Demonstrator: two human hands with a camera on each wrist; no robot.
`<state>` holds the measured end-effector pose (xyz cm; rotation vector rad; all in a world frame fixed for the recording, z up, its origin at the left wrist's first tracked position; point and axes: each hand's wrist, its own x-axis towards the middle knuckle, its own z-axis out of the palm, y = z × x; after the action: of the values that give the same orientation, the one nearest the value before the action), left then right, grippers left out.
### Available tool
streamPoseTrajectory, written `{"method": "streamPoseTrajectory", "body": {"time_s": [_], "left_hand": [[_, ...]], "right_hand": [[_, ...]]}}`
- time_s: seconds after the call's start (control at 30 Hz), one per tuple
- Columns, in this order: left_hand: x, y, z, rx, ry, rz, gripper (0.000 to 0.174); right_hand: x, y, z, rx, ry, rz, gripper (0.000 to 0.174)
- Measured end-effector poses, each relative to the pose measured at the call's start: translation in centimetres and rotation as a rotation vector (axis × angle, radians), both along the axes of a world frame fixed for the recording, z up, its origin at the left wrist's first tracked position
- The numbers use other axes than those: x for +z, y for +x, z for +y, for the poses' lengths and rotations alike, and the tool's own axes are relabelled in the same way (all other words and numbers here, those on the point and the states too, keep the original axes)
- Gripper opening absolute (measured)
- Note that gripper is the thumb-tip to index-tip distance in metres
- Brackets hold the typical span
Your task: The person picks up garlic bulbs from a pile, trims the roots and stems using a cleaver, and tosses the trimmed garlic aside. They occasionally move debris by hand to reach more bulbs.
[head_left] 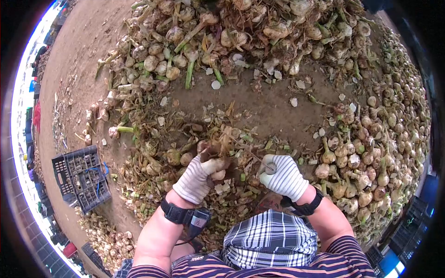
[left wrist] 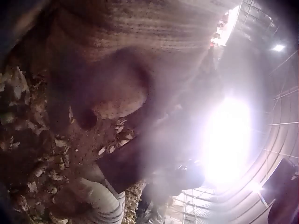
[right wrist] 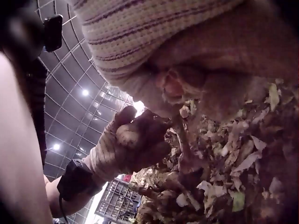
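Observation:
My left hand (head_left: 200, 176), in a striped glove, grips a pale bulb (head_left: 217, 166) whose dry brown stalk and leaves (head_left: 223, 144) stick up out of the fist. My right hand (head_left: 282, 175), in a white striped glove, is curled a hand's width to the right, with a small round metal piece (head_left: 270, 167) at its thumb. In the right wrist view the left hand (right wrist: 122, 148) clasps the dark bulb (right wrist: 140, 135) just below the right glove (right wrist: 154, 32). The left wrist view is blurred: a rounded bulb (left wrist: 117, 100) and the other glove (left wrist: 100, 201) show.
Heaps of untrimmed bulbs with stalks lie at the far side (head_left: 232, 28) and on the right (head_left: 380, 153). Husks and cut stalks (head_left: 153, 180) cover the ground around my knees. A black plastic crate (head_left: 81, 178) sits at the left. Bare earth (head_left: 264, 109) lies ahead.

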<state>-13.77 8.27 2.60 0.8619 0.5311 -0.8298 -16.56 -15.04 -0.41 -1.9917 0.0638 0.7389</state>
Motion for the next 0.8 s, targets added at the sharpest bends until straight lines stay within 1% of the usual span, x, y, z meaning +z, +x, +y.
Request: {"method": "streamPoseTrajectory", "body": {"time_s": [0.07,0.13,0.2,0.23,0.27,0.3,0.33,0.37,0.4,0.47,0.5,0.53,0.6,0.63,0.67,0.73,0.77,0.8], "left_hand": [[-0.2,-0.3,0.1,-0.062,0.105,0.080,0.037],[-0.4,-0.4,0.4,-0.093,0.077,0.086,0.034],[0.1,-0.5,-0.3,-0.234,0.478,-0.193,0.032],[-0.6,-0.8,-0.4,-0.274,0.672,-0.396,0.027],[-0.7,-0.9,-0.4,-0.273,0.674,-0.395,0.027],[-0.6,-1.0,-0.3,-0.189,0.696,-0.427,0.027],[-0.5,-1.1,-0.3,-0.107,0.715,-0.462,0.028],[-1.1,-1.4,0.3,-0.010,0.717,-0.518,0.029],[-1.0,-1.4,1.1,0.072,0.708,-0.395,0.028],[-1.3,-0.7,2.4,0.176,0.767,-0.391,0.030],[-1.7,-0.4,3.1,0.162,0.816,-0.351,0.029],[-0.9,0.3,3.0,0.189,0.712,-0.334,0.033],[2.2,0.8,0.5,0.019,0.432,-0.304,0.035],[3.0,0.6,-0.1,-0.133,0.177,-0.387,0.043],[3.2,0.0,0.1,-0.294,0.086,-0.345,0.046],[3.1,1.9,-0.7,-0.815,0.430,-0.445,0.047],[1.0,1.7,-0.8,-0.650,0.549,-0.856,0.047],[1.6,2.8,-0.4,-1.058,1.135,-1.065,0.050]], "right_hand": [[-0.1,0.2,0.3,0.009,-0.009,0.004,0.017],[-0.4,0.4,0.7,0.062,-0.034,0.046,0.018],[0.4,0.6,1.1,0.081,-0.038,0.043,0.019],[0.8,0.8,1.4,0.128,-0.072,0.036,0.020],[0.9,0.9,1.5,0.175,-0.106,0.029,0.020],[0.3,1.0,1.3,0.208,-0.173,0.073,0.022],[-0.2,0.9,1.0,0.304,-0.298,0.098,0.025],[-1.2,-0.1,0.1,0.243,-0.290,0.140,0.025],[-2.5,-1.5,-1.0,0.185,-0.278,0.179,0.024],[-4.9,-3.6,-2.7,0.124,-0.428,0.229,0.024],[-7.7,-5.6,-3.4,-0.022,-0.352,0.269,0.025],[-7.8,-6.0,-3.2,-0.021,-0.349,0.275,0.025],[-7.8,-6.4,-3.0,-0.125,-0.237,0.290,0.027],[-8.3,-6.8,-2.9,-0.165,-0.159,0.258,0.025],[-8.4,-7.1,-3.1,-0.159,-0.161,0.258,0.025],[-6.3,-6.2,-2.1,-0.336,-0.035,0.388,0.021],[-4.1,-5.0,-2.3,-0.408,0.068,0.550,0.018],[-3.7,-4.8,-2.5,-0.413,0.069,0.546,0.018]]}}
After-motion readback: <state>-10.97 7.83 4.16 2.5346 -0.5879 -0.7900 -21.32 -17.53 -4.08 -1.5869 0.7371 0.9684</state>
